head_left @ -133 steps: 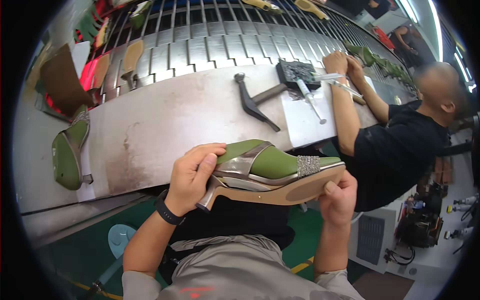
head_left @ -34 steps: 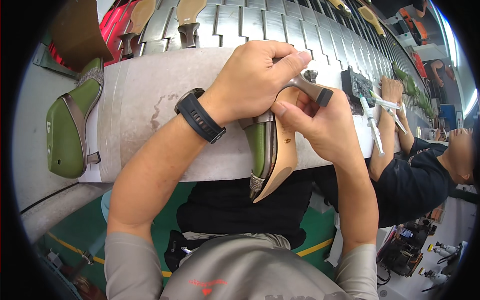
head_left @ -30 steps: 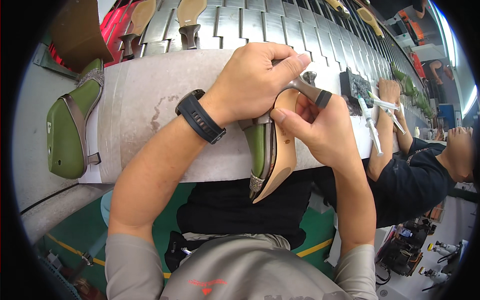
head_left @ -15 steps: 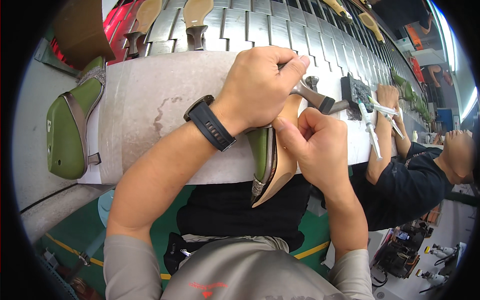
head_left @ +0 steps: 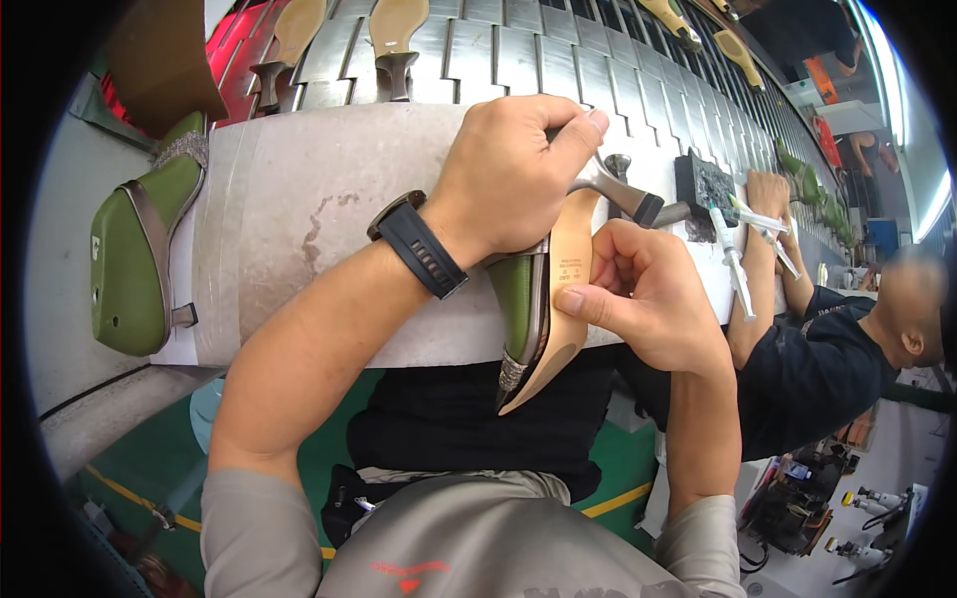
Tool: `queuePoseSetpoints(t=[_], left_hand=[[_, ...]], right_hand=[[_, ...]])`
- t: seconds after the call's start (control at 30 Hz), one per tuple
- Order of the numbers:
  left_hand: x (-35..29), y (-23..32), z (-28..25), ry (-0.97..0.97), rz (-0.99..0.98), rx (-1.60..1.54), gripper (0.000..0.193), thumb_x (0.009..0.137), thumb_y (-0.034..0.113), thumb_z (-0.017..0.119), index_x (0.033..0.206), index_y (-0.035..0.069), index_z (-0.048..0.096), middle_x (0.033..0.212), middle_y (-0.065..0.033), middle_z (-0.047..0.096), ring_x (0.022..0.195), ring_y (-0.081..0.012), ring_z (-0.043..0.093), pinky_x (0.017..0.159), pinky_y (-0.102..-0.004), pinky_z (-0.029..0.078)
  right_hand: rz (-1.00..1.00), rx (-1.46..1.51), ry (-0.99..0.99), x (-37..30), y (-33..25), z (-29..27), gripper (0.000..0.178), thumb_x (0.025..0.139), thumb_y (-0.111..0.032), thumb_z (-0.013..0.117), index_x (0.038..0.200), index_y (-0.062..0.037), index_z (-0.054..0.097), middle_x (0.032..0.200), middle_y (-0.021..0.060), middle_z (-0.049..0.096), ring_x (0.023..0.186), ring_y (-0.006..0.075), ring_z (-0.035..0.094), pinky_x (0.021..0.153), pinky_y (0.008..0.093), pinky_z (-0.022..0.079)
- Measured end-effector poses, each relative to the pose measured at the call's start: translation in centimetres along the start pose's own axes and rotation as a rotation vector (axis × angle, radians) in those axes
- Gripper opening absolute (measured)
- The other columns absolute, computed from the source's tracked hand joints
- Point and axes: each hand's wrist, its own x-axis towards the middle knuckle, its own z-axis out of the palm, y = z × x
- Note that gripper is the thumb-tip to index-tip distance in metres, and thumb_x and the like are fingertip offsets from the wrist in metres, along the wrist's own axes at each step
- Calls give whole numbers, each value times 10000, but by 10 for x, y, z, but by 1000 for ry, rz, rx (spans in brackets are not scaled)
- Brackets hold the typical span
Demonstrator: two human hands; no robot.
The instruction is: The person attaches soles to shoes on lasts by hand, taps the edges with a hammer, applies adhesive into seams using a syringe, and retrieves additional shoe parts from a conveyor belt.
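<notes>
A green shoe [head_left: 516, 304] with a tan sole [head_left: 564, 261] points its toe toward me over the bench's near edge. Its far end is wrapped by my left hand [head_left: 513, 169], a black watch on that wrist. From the sole's far end a dark, glossy heel [head_left: 623, 194] sticks out to the right. My right hand [head_left: 643, 289] is closed at the sole's right edge, thumb flat on its face and fingers curled. Sole and shoe lie close together, with a dark line between them near the toe. A glittery band crosses the toe end.
Another green shoe [head_left: 135, 269] lies on the left. Behind the bench [head_left: 289, 249], tan soles with heels [head_left: 397, 45] rest on a metal slat conveyor [head_left: 498, 60]. To the right are a black block [head_left: 703, 179], syringes [head_left: 733, 261] and a seated co-worker [head_left: 837, 349].
My right thumb has slid along the sole toward the toe, uncovering small print on it. The right wrist has swung slightly right. My left hand keeps its hold, almost unmoved.
</notes>
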Motion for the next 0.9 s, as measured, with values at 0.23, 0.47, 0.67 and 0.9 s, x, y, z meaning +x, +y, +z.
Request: queuePoseSetpoints(t=[0.23,0.47,0.67,0.9], left_hand=[[1,6,3,-5,-26,62,359,1056,306,630,947,3,789,611,10,553,585,-77,456,539,-300,362],[4,5,-2,-82,-12,84,317,1047,287,685,971,-12,758,735,-11,647,699,-81,568,647,-283,481],[-14,-4,-47,-139,-22,-111,353,1060,321,717,1181,-9,690,977,-38,720,839,-112,665,770,-282,545],[-132,17,-103,-145,282,362,598,819,421,928,1189,30,666,1231,-171,666,1130,-303,646,945,-399,540]], right_hand=[[49,-114,8,1,-2,2,360,838,-211,934,821,-17,631,690,-49,589,626,-1,524,540,187,389],[-92,122,234,19,6,22,389,839,-289,915,837,17,676,678,5,655,544,63,543,511,259,465],[-132,-16,263,8,27,24,628,839,-397,925,1220,45,692,957,132,752,875,186,733,792,342,591],[-633,-766,355,-17,38,10,827,637,-303,984,1388,-151,672,1437,154,613,1403,378,528,1162,684,357]])
